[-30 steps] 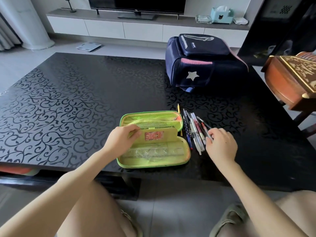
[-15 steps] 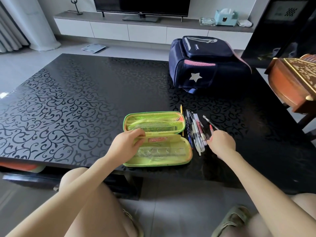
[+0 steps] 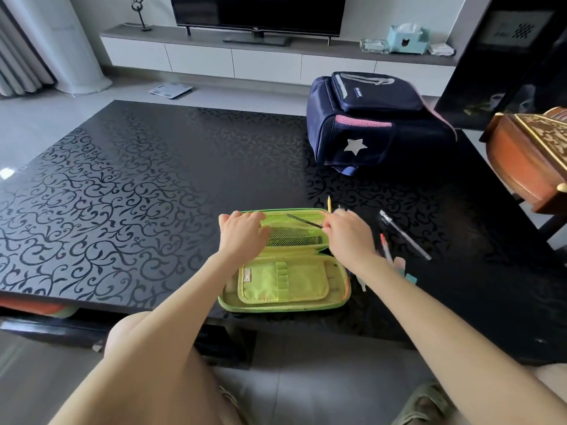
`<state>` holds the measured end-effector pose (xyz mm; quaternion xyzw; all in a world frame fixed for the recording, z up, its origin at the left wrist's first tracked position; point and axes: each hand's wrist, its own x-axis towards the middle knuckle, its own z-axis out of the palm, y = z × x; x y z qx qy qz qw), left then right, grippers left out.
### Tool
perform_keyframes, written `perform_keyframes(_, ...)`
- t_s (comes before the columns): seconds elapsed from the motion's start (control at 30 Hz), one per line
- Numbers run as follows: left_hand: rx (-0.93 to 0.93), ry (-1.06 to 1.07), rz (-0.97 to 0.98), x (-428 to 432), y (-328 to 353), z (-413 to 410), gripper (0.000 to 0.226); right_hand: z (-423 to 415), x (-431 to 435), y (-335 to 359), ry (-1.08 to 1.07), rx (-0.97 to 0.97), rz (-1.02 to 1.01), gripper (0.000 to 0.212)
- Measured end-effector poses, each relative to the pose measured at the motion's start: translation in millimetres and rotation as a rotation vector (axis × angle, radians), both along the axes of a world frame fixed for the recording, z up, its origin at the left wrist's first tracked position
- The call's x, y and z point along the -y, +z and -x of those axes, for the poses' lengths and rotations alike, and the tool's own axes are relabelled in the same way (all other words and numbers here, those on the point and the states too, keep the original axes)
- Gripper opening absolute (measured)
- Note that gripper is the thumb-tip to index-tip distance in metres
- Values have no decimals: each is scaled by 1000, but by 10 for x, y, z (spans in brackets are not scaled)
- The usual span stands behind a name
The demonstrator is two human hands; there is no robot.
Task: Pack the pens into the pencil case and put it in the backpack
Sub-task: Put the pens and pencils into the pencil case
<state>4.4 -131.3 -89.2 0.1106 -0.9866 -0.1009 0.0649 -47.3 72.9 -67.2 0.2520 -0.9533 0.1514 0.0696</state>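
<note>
Mid-packing, the left hand [image 3: 242,233] gripped the green pencil case [image 3: 285,289] while the right hand [image 3: 348,237] pinched a black pen [image 3: 302,220] in its fingers, which next probably needed sliding into the mesh pocket [image 3: 291,238]

One pencil case [image 3: 285,283], one backpack [image 3: 368,124], one yellow pencil [image 3: 329,204], and perhaps six pens [image 3: 405,236], several partly hidden.

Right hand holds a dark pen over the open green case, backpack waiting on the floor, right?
Not the floor: head view shows the backpack on the black table. The right hand does hold a dark pen over the open green case.
</note>
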Motion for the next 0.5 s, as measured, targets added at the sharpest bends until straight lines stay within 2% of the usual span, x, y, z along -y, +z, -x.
perform_keyframes(0.13,73,24,55,-8,-24,190,35,211,252,-62,-15,-33,-128,13)
perform_keyframes(0.23,62,-2,63,36,-26,237,33,349,341,-50,26,-7,-155,13)
perform_keyframes(0.33,-61,-91,5,115,-45,215,29,507,394,-6,151,140,-147,16)
perform_keyframes(0.4,-196,-178,-29,157,-106,169,19,569,456,16,222,255,-147,15)
perform_keyframes(0.5,-407,-245,-32,154,-204,108,12,558,622,40,288,323,-133,16)
